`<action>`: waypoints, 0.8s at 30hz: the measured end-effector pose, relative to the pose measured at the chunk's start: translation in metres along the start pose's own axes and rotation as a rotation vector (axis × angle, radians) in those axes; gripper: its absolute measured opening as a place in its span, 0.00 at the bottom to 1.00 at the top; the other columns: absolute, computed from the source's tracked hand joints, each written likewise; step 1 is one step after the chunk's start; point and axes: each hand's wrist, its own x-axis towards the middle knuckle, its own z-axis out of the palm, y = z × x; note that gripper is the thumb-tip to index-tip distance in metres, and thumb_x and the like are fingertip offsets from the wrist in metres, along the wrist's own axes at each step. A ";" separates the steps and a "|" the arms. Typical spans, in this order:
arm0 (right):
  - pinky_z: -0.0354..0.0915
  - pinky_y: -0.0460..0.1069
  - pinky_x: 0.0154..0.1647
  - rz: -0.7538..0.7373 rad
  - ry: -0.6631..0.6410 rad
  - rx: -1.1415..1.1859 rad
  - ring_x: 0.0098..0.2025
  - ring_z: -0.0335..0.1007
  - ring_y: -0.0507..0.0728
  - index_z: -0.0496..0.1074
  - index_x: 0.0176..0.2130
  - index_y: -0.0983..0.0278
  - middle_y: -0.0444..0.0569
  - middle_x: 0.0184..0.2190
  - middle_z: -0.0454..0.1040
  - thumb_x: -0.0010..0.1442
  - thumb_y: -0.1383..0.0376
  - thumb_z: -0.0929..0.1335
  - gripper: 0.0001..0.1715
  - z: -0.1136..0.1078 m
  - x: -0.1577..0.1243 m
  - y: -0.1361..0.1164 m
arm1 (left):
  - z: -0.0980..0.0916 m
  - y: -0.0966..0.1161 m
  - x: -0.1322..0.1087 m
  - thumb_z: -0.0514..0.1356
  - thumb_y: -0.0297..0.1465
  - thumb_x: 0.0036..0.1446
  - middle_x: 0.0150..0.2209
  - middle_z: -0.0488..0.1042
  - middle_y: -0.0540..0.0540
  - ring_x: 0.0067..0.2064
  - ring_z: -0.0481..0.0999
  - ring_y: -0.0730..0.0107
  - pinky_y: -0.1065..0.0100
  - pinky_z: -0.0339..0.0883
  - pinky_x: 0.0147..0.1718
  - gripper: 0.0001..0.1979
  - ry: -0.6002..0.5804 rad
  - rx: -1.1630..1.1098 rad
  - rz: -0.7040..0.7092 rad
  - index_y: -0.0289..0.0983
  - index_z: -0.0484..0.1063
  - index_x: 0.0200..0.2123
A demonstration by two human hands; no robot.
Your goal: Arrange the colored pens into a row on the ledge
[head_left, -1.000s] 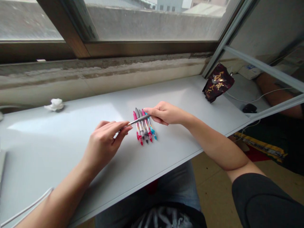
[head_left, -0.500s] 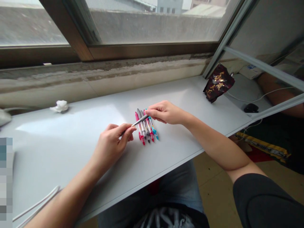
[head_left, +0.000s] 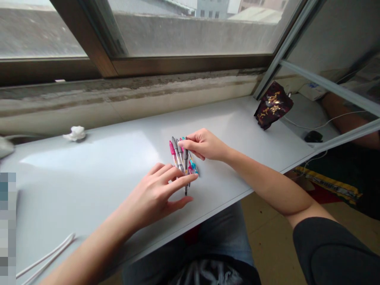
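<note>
Your right hand (head_left: 204,145) pinches a grey pen (head_left: 185,156) by its far end, over the row of pens (head_left: 177,153) on the table (head_left: 97,186). Your left hand (head_left: 158,193) is spread at the row's near left, thumb and forefinger parted about the grey pen's near end; whether they touch it cannot be told. A dark bag (head_left: 273,106) sits well right of the row.

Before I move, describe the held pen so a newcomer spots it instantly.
Below the window, find the cluster of pens on the pale desk. The held pen has a grey far half; unlike its neighbours, it is pinched by the right hand.
</note>
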 end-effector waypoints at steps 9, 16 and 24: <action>0.55 0.43 0.17 0.024 -0.034 0.138 0.14 0.56 0.46 0.65 0.22 0.62 0.37 0.11 0.63 0.68 0.48 0.72 0.32 0.003 0.002 0.003 | -0.002 -0.003 0.000 0.62 0.29 0.74 0.43 0.82 0.43 0.40 0.80 0.61 0.59 0.72 0.44 0.13 0.029 0.072 0.080 0.37 0.73 0.58; 0.57 0.44 0.22 0.041 -0.070 -0.027 0.16 0.60 0.46 0.65 0.21 0.63 0.39 0.12 0.66 0.71 0.47 0.70 0.34 0.006 -0.001 0.000 | 0.000 -0.002 0.001 0.64 0.37 0.74 0.40 0.81 0.44 0.40 0.80 0.61 0.60 0.72 0.43 0.10 -0.014 -0.014 0.079 0.38 0.75 0.51; 0.54 0.45 0.23 0.035 -0.097 -0.111 0.19 0.59 0.47 0.65 0.23 0.63 0.39 0.15 0.65 0.66 0.39 0.71 0.36 0.007 -0.002 -0.003 | 0.001 -0.005 0.001 0.66 0.39 0.71 0.41 0.82 0.44 0.40 0.80 0.60 0.60 0.73 0.43 0.13 0.035 -0.021 0.060 0.38 0.73 0.52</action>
